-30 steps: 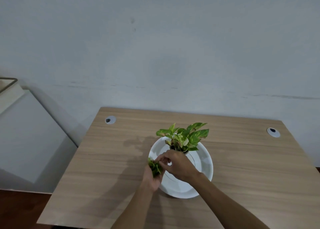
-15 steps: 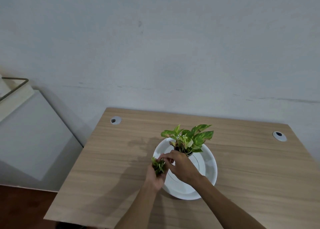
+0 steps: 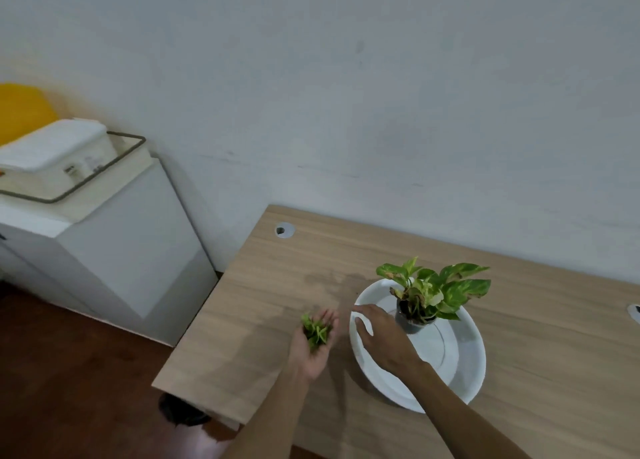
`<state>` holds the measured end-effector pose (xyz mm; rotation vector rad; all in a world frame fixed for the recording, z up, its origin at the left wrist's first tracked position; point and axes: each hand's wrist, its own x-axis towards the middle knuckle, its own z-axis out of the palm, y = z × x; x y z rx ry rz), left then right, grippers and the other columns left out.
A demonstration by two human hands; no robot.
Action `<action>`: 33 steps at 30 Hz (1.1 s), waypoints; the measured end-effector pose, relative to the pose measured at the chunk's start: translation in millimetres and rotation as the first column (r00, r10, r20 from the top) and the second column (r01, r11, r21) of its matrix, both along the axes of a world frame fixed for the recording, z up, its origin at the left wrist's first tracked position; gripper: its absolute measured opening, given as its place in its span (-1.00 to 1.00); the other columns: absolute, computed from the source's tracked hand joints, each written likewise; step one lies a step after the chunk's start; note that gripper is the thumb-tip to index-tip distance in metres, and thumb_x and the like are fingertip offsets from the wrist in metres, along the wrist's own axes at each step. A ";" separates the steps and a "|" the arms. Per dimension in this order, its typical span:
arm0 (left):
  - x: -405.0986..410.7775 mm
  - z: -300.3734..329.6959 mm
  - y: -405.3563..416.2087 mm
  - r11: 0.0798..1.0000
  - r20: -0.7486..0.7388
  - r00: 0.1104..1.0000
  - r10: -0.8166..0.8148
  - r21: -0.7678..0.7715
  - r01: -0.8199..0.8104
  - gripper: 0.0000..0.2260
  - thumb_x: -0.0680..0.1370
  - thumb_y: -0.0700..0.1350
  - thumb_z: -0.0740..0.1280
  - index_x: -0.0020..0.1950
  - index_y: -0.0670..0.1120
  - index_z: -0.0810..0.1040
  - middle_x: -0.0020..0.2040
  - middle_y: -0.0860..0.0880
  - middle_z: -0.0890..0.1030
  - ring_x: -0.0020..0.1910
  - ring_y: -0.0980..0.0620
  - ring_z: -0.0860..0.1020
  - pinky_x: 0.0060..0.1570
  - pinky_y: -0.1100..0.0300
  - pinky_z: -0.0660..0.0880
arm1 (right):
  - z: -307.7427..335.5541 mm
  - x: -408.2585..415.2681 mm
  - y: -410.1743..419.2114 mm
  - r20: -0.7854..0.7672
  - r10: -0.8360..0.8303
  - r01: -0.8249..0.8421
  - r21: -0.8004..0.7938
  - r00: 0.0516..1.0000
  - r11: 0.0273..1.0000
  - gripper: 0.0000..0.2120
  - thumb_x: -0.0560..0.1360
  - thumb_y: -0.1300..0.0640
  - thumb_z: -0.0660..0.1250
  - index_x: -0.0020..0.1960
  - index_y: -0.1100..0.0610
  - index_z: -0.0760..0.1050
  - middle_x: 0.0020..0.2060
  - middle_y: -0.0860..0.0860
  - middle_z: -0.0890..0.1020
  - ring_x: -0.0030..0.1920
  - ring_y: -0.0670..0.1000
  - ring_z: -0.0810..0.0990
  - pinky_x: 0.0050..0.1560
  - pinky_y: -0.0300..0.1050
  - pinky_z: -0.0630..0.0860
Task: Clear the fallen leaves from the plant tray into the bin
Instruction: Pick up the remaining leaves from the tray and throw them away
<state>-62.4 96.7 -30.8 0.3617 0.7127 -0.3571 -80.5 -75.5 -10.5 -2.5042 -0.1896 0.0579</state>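
Note:
A round white plant tray (image 3: 464, 365) lies on the wooden table (image 3: 270, 285), with a small potted plant (image 3: 429, 292) standing in it. My left hand (image 3: 313, 346) is palm-up to the left of the tray, cupping a small bunch of green fallen leaves (image 3: 315, 330). My right hand (image 3: 381, 337) hovers over the tray's left rim with fingers spread and nothing in it. A dark round object (image 3: 180, 408) shows on the floor under the table's near left corner; whether it is the bin I cannot tell.
A white cabinet (image 3: 114, 257) stands to the left of the table against the wall, with a wire-rimmed basket (image 3: 83, 178) holding a white box on top. Something yellow (image 3: 20, 112) sits behind it. Dark brown floor (image 3: 69, 372) lies between.
The view has swung left. My left hand has moved away from the tray with the leaves and turned palm-up. My right hand has left the left hand and spread open over the rim.

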 end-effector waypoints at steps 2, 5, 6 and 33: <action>5.1 -3.3 26.0 1.000 -0.004 1.000 0.017 0.027 -0.017 -0.62 0.67 -0.04 0.07 0.20 -0.31 0.49 0.10 -0.28 0.59 -0.14 -0.18 0.70 -0.08 -0.05 0.63 | -5.8 5.2 17.2 -0.010 0.022 -0.022 -0.021 1.000 1.000 -0.67 0.62 0.09 0.15 0.37 0.02 0.41 0.32 -0.06 0.51 0.33 -0.03 0.44 0.31 -0.19 0.34; 9.8 -6.2 69.2 0.997 -0.002 0.999 0.053 0.055 -0.053 -0.61 0.67 -0.04 0.06 0.24 -0.31 0.47 0.10 -0.27 0.58 0.00 -0.18 0.63 0.20 0.00 0.53 | -12.6 17.6 50.7 -0.015 0.081 -0.082 -0.069 0.997 0.994 -0.66 0.61 0.14 0.17 0.37 0.05 0.41 0.33 -0.02 0.50 0.34 -0.01 0.44 0.33 -0.23 0.28; 9.9 -7.6 84.9 0.996 -0.017 0.998 0.065 0.060 -0.064 -0.62 0.67 -0.05 0.06 0.24 -0.32 0.46 0.09 -0.27 0.57 0.05 -0.17 0.59 0.27 0.00 0.44 | -15.4 21.9 62.9 -0.036 0.072 -0.075 -0.063 0.997 0.995 -0.66 0.61 0.13 0.17 0.37 0.04 0.40 0.34 -0.02 0.49 0.35 -0.01 0.43 0.34 -0.25 0.25; 7.1 -106.8 420.1 0.922 -0.110 0.916 0.386 0.062 -0.381 -0.66 0.64 -0.06 0.15 0.17 -0.31 0.52 0.16 -0.24 0.57 0.16 -0.14 0.54 0.27 -0.01 0.41 | -108.2 113.2 402.4 -0.079 0.548 -0.520 -0.450 0.833 0.726 -0.55 0.56 -0.23 0.00 -0.06 -0.10 0.63 -0.05 -0.18 0.66 0.10 -0.08 0.49 0.42 0.06 0.16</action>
